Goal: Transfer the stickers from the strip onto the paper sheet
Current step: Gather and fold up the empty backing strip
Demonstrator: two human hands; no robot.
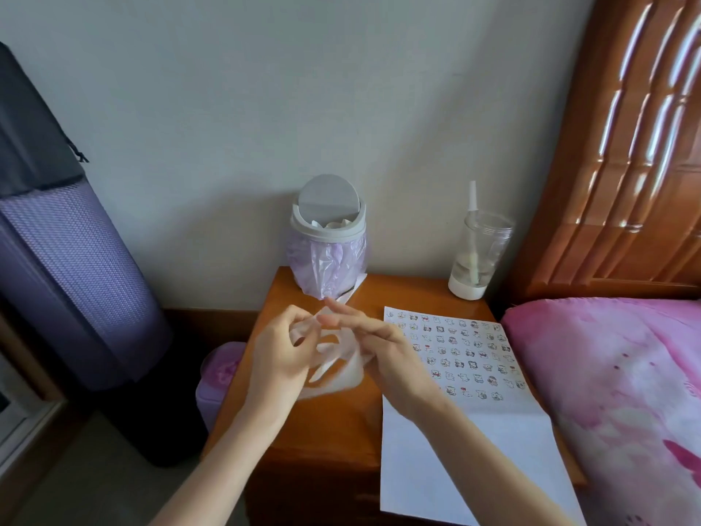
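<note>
A white paper sheet [466, 442] lies on the right part of a wooden bedside table [341, 423]; several rows of small cartoon stickers [459, 351] cover its far half, and its near half is blank and hangs over the front edge. Above the table's middle, my left hand [280, 358] and my right hand [383, 354] meet around a crumpled, looping translucent white sticker strip [341, 364]. My left fingers pinch the strip's upper part. My right hand's fingers are extended, their tips touching the strip near the left fingertips. Whether a sticker is on a fingertip is hidden.
A small grey swing-lid bin [328, 237] with a purple liner stands at the table's back. A clear cup with a straw [478, 256] is at the back right. A pink bed [614, 392] borders the right side; a purple rolled mat [72, 282] and a purple container [218, 373] are at the left.
</note>
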